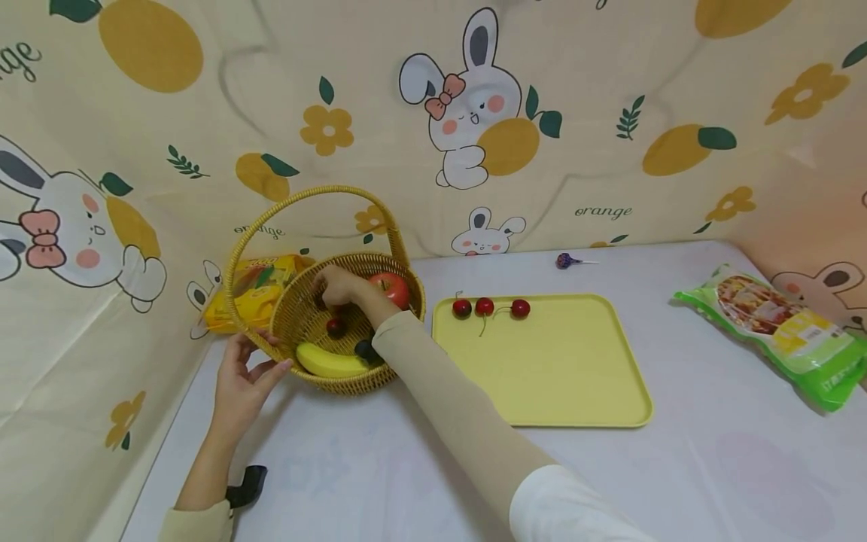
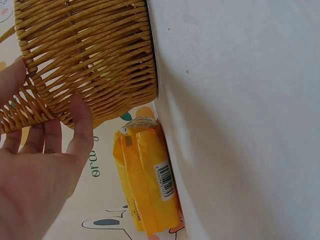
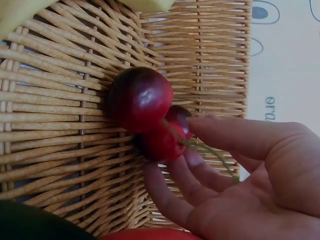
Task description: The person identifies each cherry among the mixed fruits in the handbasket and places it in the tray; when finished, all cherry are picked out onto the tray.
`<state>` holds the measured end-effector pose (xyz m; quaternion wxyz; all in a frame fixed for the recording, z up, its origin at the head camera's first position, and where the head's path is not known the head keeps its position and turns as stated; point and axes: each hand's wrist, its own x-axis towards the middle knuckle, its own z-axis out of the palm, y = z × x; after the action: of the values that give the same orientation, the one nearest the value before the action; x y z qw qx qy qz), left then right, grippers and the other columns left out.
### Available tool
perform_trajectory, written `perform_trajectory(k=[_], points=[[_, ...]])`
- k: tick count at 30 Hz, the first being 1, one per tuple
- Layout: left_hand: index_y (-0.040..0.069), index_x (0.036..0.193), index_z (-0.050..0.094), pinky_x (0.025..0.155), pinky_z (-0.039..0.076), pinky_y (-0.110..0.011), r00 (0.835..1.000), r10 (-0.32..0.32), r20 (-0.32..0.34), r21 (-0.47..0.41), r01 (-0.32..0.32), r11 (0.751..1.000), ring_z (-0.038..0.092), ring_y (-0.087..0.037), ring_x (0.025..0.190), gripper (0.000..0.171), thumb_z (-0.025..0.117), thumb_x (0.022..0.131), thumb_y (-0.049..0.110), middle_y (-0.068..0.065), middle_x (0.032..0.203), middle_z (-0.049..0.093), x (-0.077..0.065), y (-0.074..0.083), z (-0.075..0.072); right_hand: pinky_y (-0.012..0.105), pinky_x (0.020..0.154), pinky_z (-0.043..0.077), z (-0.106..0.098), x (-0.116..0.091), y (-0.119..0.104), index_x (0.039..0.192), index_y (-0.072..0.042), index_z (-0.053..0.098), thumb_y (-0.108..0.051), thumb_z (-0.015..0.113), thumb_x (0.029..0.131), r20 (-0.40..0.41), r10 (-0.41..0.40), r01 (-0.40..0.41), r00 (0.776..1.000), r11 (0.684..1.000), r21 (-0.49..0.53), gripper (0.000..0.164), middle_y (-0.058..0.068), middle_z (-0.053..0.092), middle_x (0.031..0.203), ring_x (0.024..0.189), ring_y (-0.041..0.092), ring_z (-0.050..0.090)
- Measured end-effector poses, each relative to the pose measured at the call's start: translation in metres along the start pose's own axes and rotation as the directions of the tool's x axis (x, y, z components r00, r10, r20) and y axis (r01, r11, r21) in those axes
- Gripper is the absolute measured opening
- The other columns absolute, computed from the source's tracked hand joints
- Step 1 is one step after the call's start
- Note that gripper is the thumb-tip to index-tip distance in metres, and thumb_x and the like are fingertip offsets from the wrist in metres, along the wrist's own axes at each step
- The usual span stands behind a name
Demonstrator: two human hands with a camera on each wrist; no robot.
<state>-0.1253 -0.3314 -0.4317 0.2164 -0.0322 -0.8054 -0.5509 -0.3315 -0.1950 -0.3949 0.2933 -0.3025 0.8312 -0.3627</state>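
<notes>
A yellow-brown wicker basket (image 1: 348, 385) with a tall hoop handle stands at the left of the table. At its left side, my left hand (image 1: 247, 384) grips the rim near the handle's foot, thumb on one side, fingers round the wicker. Inside it, my right hand (image 1: 342, 287) has thumb and fingers around a red cherry (image 3: 161, 142) with a green stem. A darker cherry (image 3: 142, 100) lies against that one. The basket also contains a banana (image 1: 328, 361), a red apple (image 1: 390, 290) and a dark object (image 1: 367, 352), partly hidden by my right forearm.
Right of the basket lies a yellow tray (image 1: 542, 376) with three stemmed cherries (image 1: 484, 306) along its far edge. Behind the basket leans a yellow packet (image 1: 254, 290). A lollipop (image 1: 564, 260) is beyond the tray, and a green food bag (image 1: 779, 331) lies far right.
</notes>
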Motion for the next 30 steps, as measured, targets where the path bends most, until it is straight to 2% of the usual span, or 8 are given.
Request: perform_trajectory(k=[6, 13, 16, 20, 23, 26, 30], points=[[-0.008, 0.135, 0.037, 0.086, 0.053, -0.015, 1.000, -0.009, 0.000, 0.001, 0.009, 1.000, 0.051, -0.018, 0.112, 0.064, 0.069, 0.081, -0.020, -0.014, 0.118, 0.049, 0.001, 0.002, 0.001, 0.024, 0.053, 0.033, 0.000, -0.004, 0.004, 0.129, 0.002, 0.062, 0.022, 0.058, 0.080, 0.040, -0.046, 0.046, 0.998, 0.999, 0.002, 0.053, 0.017, 0.059, 0.128, 0.066, 0.015, 0.041], [-0.008, 0.136, 0.037, 0.086, 0.053, -0.015, 1.000, -0.024, 0.000, -0.001, 0.024, 1.000, 0.051, -0.019, 0.112, 0.064, 0.069, 0.082, -0.020, -0.016, 0.118, 0.049, 0.001, 0.004, 0.002, 0.026, 0.055, 0.035, -0.002, -0.008, 0.003, 0.137, 0.001, 0.056, 0.022, 0.057, 0.082, 0.119, -0.071, 0.076, 0.990, 0.996, -0.045, 0.059, 0.017, 0.057, 0.132, 0.072, 0.018, 0.044], [-0.009, 0.136, 0.036, 0.086, 0.053, -0.014, 0.999, -0.040, -0.005, 0.006, 0.040, 0.999, 0.050, -0.019, 0.112, 0.064, 0.068, 0.081, -0.022, -0.017, 0.118, 0.049, 0.000, 0.008, 0.003, 0.024, 0.059, 0.039, -0.002, -0.009, 0.003, 0.136, -0.001, 0.055, 0.017, 0.063, 0.082, 0.119, -0.103, 0.115, 0.988, 0.988, -0.101, 0.057, 0.016, 0.057, 0.131, 0.085, 0.018, 0.046], [-0.013, 0.135, 0.034, 0.086, 0.052, -0.014, 0.999, -0.050, -0.002, 0.011, 0.050, 0.999, 0.050, -0.019, 0.111, 0.063, 0.066, 0.082, -0.023, -0.021, 0.117, 0.048, -0.001, 0.016, 0.003, 0.021, 0.063, 0.041, -0.001, -0.012, 0.002, 0.125, 0.001, 0.056, 0.004, 0.075, 0.081, 0.084, -0.090, 0.106, 0.992, 0.972, -0.208, 0.048, 0.009, 0.055, 0.110, 0.088, 0.017, 0.044], [-0.013, 0.135, 0.035, 0.085, 0.053, -0.015, 0.999, -0.048, -0.006, 0.002, 0.048, 0.999, 0.051, -0.018, 0.111, 0.063, 0.066, 0.082, -0.023, -0.020, 0.117, 0.049, -0.001, 0.015, 0.003, 0.022, 0.060, 0.041, 0.000, -0.014, 0.001, 0.114, 0.004, 0.056, -0.002, 0.079, 0.081, 0.109, -0.064, 0.089, 0.992, 0.965, -0.246, 0.040, 0.005, 0.050, 0.094, 0.080, 0.015, 0.045], [-0.011, 0.136, 0.036, 0.085, 0.053, -0.014, 0.999, -0.040, -0.009, -0.004, 0.040, 0.999, 0.051, -0.017, 0.111, 0.064, 0.066, 0.081, -0.023, -0.015, 0.117, 0.050, -0.001, 0.009, 0.003, 0.022, 0.058, 0.043, 0.001, -0.015, 0.001, 0.106, 0.005, 0.061, -0.001, 0.078, 0.082, 0.143, -0.077, 0.109, 0.987, 0.967, -0.230, 0.030, 0.003, 0.052, 0.085, 0.073, 0.013, 0.048], [-0.010, 0.135, 0.037, 0.084, 0.054, -0.015, 1.000, -0.028, -0.012, -0.029, 0.028, 0.999, 0.050, -0.017, 0.112, 0.063, 0.067, 0.082, -0.022, -0.012, 0.117, 0.051, -0.001, 0.005, 0.001, 0.023, 0.065, 0.051, -0.002, -0.017, -0.003, 0.107, 0.005, 0.068, 0.002, 0.073, 0.086, 0.136, -0.211, 0.227, 0.968, 0.967, -0.116, 0.021, 0.005, 0.063, 0.089, 0.076, 0.014, 0.057]])
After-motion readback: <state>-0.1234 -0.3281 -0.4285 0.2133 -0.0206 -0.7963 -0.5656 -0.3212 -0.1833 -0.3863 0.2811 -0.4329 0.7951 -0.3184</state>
